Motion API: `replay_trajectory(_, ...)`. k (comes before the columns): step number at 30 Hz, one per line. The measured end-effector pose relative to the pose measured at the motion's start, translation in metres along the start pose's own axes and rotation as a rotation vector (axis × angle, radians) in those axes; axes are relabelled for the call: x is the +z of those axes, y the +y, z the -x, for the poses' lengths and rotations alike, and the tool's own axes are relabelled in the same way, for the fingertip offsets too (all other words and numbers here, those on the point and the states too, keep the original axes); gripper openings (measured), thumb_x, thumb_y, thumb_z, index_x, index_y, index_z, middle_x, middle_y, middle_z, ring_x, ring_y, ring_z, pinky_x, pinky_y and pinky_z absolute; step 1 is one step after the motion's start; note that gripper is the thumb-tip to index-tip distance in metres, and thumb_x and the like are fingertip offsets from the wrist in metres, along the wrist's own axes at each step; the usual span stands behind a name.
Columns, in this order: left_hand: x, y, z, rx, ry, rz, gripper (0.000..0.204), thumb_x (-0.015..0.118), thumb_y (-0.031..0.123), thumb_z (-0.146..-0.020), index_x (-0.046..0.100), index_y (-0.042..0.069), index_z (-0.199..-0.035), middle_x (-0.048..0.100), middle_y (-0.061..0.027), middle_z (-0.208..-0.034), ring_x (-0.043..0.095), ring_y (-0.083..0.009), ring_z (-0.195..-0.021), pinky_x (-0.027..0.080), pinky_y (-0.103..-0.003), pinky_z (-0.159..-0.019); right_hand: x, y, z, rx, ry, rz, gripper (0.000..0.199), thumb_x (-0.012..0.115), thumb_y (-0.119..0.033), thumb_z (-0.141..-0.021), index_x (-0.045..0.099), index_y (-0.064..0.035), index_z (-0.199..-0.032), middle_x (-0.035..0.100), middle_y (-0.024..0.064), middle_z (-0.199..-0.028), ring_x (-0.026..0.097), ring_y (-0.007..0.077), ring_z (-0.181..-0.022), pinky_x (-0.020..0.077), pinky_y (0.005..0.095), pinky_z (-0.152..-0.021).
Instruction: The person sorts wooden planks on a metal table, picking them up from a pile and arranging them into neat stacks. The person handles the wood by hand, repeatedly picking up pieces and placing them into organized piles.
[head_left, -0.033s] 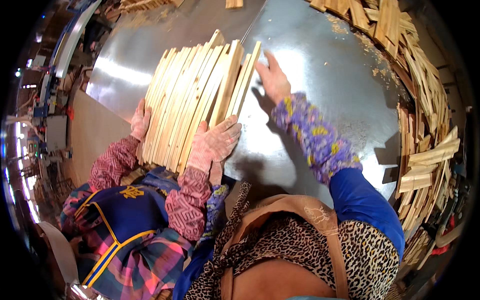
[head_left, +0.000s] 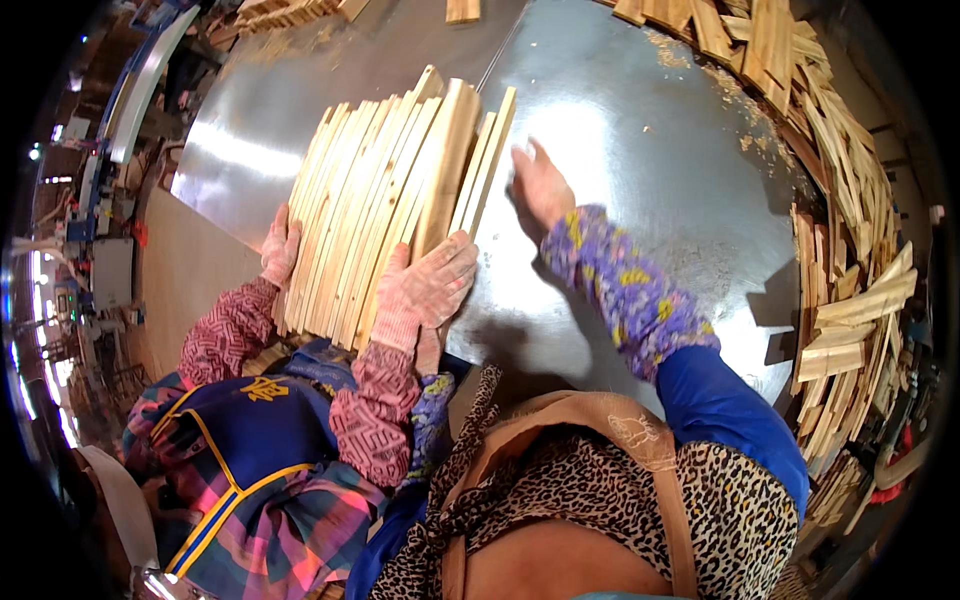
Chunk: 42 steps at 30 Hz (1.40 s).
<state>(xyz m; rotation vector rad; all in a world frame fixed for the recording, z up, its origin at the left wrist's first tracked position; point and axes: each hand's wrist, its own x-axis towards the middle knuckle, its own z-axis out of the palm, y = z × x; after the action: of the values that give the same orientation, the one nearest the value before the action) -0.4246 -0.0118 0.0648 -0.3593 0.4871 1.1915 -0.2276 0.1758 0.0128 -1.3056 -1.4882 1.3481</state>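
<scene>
Unchanged from the earlier frame: no shift seen in hands or stock. Bundle of pale wooden slats [head_left: 390, 200], stood on edge and packed side to side, lying slantwise on sheet-metal table [head_left: 640, 130], near its left half. Right hand [head_left: 541, 188], bare, flat on the metal with fingers spread wide, holding nothing, just beside the bundle's right edge, seemingly to keep the outer slats from toppling; contact with the wood not certain. Left hand mostly hidden behind a co-worker's forearm, only its floral sleeve [head_left: 432, 400] showing; whether spread or closed cannot be told. Co-worker's gloved hands, one [head_left: 283, 245] at the bundle's left flank, the other [head_left: 432, 285] on its near right corner, pressing inward as if to square the pack. Loose heap of further slats [head_left: 850, 230] along the table's right rim, well apart from the bundle. Sawdust [head_left: 700, 60] scattered at the far side.
</scene>
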Motion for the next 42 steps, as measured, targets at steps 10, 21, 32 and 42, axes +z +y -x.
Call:
replay_trajectory(10, 0.043, 0.030, 0.006, 0.025, -0.371, -0.656, 0.083, 0.027, 0.070, -0.112, 0.030, 0.015, -0.174, 0.041, -0.0075, -0.173, 0.046, -0.0282, -0.147, 0.028, -0.045, -0.127, -0.029, 0.037, 0.138, 0.176, -0.747, 0.193, 0.074, 0.059, -0.055, -0.105, 0.048, -0.0102, -0.163, 0.062, 0.0214, -0.153, 0.060, 0.0334, -0.142, 0.0467, 0.0453, -0.121)
replay_trajectory(21, -0.007, -0.190, -0.066, -0.142, 0.207, -1.042, 0.073, 0.057, 0.035, -0.107, 0.030, 0.007, -0.169, 0.054, -0.0279, -0.150, 0.067, -0.0286, -0.112, 0.059, -0.031, -0.085, -0.625, 0.211, 0.376, 0.285, 1.190, 0.380, 0.056, 0.060, -0.041, -0.107, 0.058, -0.0028, -0.148, 0.072, 0.0205, -0.134, 0.067, 0.0390, -0.125, 0.0535, 0.0408, -0.107)
replay_trajectory(32, 0.086, -0.637, -0.297, 0.423, -0.269, -1.884, 0.100, 0.086, 0.040, -0.086, 0.034, 0.002, -0.163, 0.061, -0.0331, -0.137, 0.062, -0.0456, -0.127, 0.049, -0.056, -0.114, -0.749, 0.186, 0.322, 0.625, 0.893, 0.392, 0.093, 0.069, -0.053, -0.098, 0.036, 0.0009, -0.165, 0.052, 0.0261, -0.161, 0.051, 0.0425, -0.147, 0.0427, 0.0438, -0.122)
replay_trajectory(42, 0.130, -0.632, -0.303, 0.160, -0.068, -1.811, 0.054, 0.081, 0.031, -0.094, 0.071, -0.008, -0.129, 0.079, -0.0149, -0.111, 0.074, -0.0209, -0.097, 0.059, -0.036, -0.091, -0.718, 0.179, 0.277, 0.731, 0.966, 0.691, 0.115, 0.082, -0.038, -0.082, 0.016, -0.0093, -0.172, 0.033, 0.0253, -0.171, 0.041, 0.0470, -0.150, 0.0375, 0.0518, -0.125)
